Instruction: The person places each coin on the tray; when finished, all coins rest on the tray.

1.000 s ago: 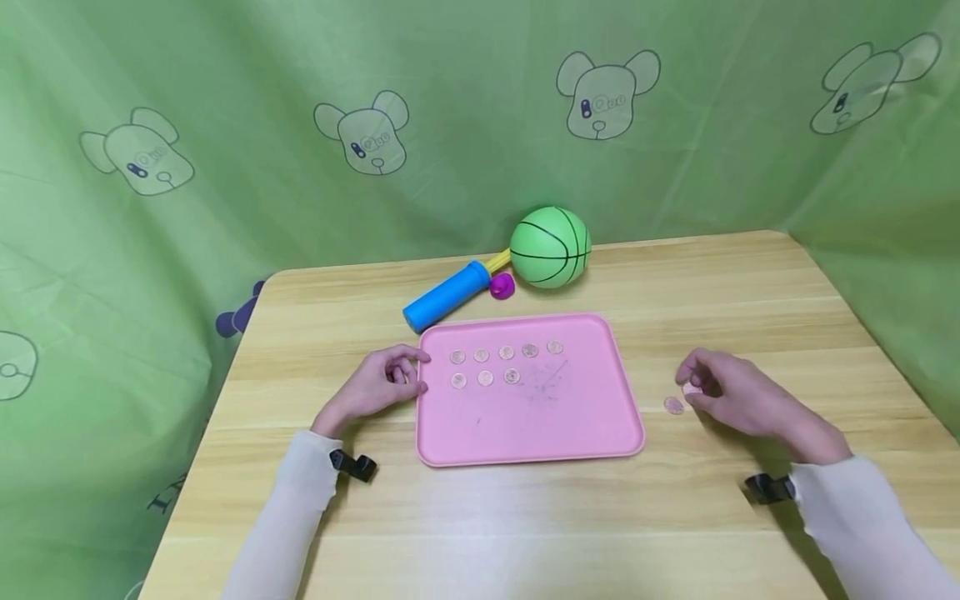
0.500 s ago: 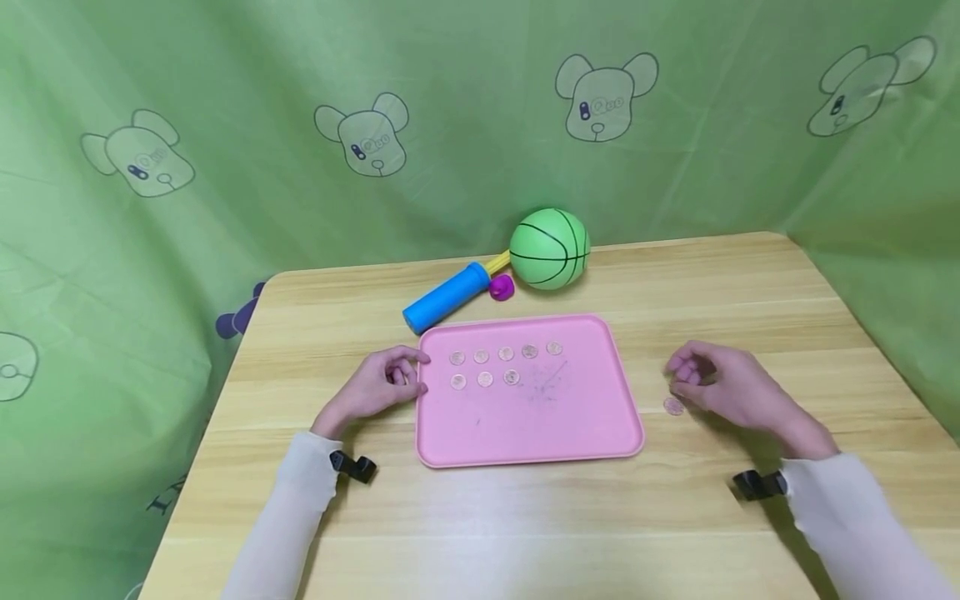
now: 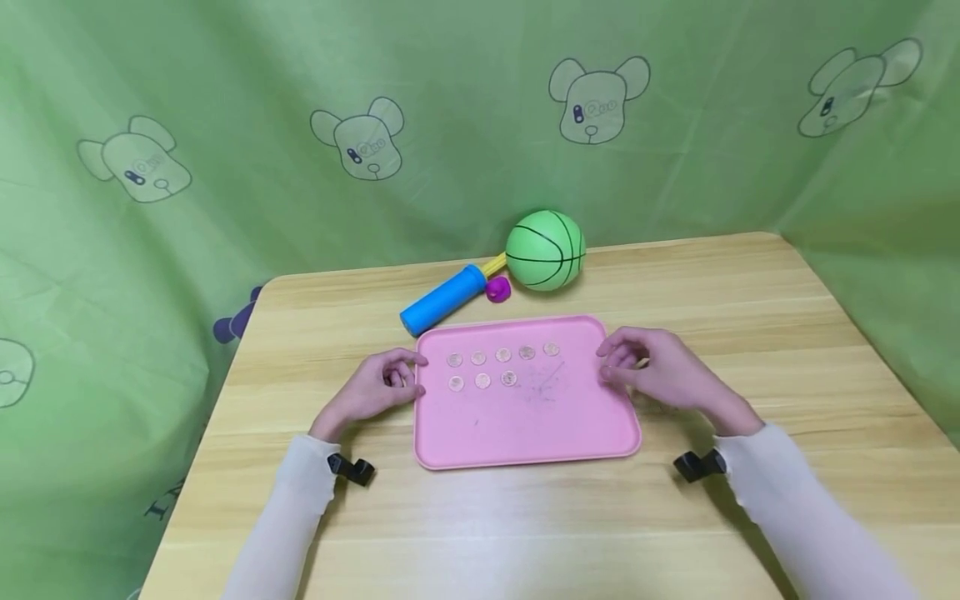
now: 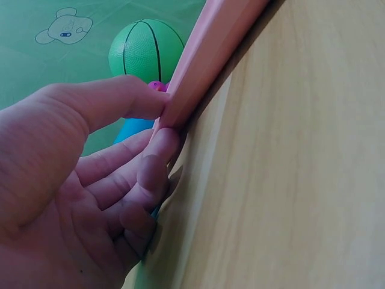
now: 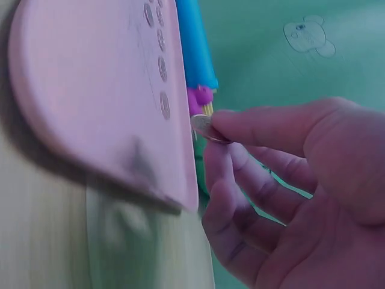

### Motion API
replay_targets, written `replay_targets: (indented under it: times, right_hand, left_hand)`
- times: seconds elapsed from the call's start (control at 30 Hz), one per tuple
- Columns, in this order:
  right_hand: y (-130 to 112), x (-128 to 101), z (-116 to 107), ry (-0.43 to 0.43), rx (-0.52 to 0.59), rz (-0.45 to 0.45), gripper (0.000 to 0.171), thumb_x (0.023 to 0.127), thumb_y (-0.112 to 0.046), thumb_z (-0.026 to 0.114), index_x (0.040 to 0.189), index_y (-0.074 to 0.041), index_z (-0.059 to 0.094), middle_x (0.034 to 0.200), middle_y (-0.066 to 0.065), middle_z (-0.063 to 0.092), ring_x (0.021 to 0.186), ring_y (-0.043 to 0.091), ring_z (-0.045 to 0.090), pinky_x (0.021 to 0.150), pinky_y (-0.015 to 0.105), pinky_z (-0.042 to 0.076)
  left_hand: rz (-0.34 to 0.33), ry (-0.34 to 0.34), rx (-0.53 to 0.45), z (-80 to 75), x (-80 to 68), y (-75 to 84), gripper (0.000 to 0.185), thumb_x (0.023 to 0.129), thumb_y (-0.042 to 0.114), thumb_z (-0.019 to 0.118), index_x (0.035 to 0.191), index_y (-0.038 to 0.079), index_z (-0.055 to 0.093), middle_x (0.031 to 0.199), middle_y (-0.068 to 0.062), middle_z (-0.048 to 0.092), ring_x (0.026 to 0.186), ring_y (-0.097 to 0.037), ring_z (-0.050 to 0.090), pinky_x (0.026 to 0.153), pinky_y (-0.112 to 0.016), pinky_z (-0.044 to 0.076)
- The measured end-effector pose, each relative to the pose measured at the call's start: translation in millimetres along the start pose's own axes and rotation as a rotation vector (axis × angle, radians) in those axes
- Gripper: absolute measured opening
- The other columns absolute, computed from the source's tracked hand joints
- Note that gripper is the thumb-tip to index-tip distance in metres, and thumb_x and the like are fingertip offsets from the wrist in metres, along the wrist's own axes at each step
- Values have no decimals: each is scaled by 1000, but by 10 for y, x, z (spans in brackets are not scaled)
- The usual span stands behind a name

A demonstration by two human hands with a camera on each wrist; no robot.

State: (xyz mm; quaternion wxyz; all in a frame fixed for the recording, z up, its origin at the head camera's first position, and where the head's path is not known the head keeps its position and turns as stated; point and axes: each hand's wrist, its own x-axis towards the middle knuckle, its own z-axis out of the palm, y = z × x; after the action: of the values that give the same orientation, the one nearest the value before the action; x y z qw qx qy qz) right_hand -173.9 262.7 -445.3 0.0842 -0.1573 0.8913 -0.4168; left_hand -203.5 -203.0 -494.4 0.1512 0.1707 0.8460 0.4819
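The pink tray (image 3: 525, 425) lies on the wooden table, with several coins (image 3: 503, 355) set out on it in two rows. At its left side my left hand (image 3: 372, 385) holds the rim, thumb and forefinger set against it; the other fingers are curled. Over the tray's right edge is my right hand (image 3: 652, 367). In the right wrist view its thumb and fingers pinch one coin (image 5: 207, 128), tilted and raised above the tray's level. The spot where another coin lay on the table is largely covered by that hand and its shadow.
Behind the tray lie a blue hand pump (image 3: 444, 300), a small purple toy (image 3: 498, 289) and a green ball (image 3: 546, 250) with black lines. A green curtain (image 3: 465, 83) with bear-head prints hangs beyond the wooden table (image 3: 525, 533).
My right hand has lifted a coin from the table and carried it left to the tray's right edge. The left hand stays at the left rim; the coins on the tray have not moved.
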Motion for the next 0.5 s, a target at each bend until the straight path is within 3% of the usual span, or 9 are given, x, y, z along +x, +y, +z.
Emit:
replay_targets:
  times: [0.17, 0.3, 0.5]
  right_hand:
    - [-84, 68, 125, -26, 93, 53, 26, 94, -4, 82, 118, -1, 73, 101, 14, 78, 82, 27, 71, 62, 34, 63]
    - [-134, 147, 228, -42, 130, 91, 29, 92, -6, 84, 119, -2, 72, 102, 15, 78, 81, 27, 72, 62, 35, 63]
    - [-161, 322, 376, -65, 135, 75, 31, 91, -7, 87, 119, -3, 74, 100, 14, 78, 82, 27, 73, 65, 34, 64]
  left_hand:
    - [4, -5, 2, 6, 2, 0, 44, 93, 5, 81, 135, 3, 70, 97, -7, 69, 81, -16, 58, 72, -20, 49]
    - [7, -5, -12, 2, -4, 11, 44, 93, 4, 81, 135, 2, 69, 98, -7, 68, 81, -16, 58, 72, -20, 48]
    - [4, -2, -26, 9, -14, 3, 44, 93, 4, 80, 136, 3, 70, 97, -6, 66, 81, -15, 57, 72, -20, 48]
